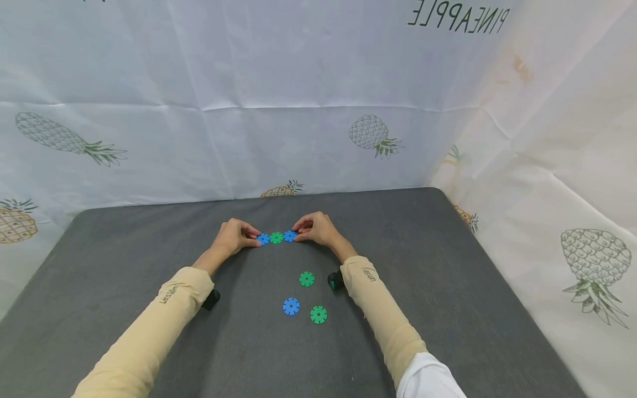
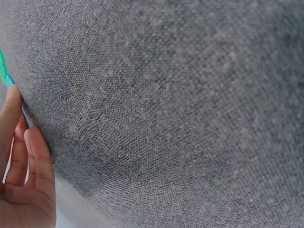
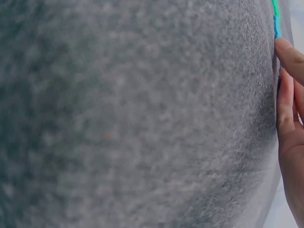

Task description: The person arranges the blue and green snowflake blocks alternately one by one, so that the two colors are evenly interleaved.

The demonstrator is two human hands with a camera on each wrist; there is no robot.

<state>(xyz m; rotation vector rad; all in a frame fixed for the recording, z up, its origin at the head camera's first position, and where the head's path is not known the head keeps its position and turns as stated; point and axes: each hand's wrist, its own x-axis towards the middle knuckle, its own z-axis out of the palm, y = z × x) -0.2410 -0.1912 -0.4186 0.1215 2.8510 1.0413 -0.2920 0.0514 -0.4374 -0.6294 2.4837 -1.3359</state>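
Observation:
Three notched plastic discs form a row near the far part of the table: a left blue disc [image 1: 263,239], a green disc [image 1: 276,237] in the middle and a right blue disc [image 1: 290,236]. My left hand [image 1: 233,236] pinches the left blue disc at its outer edge between thumb and fingers. At the other end, my right hand [image 1: 318,228] pinches the right blue disc the same way. The neighbouring discs meet at their rims. In the left wrist view the left hand [image 2: 28,161] hides most of its blue disc; the right hand [image 3: 290,104] does likewise.
Nearer the body, a green disc [image 1: 307,279], a blue disc [image 1: 291,306] and another green disc [image 1: 318,314] lie apart on the dark grey table [image 1: 259,354]. A pale curtain [image 1: 224,149] printed with pineapples hangs along the table's far edge and right side.

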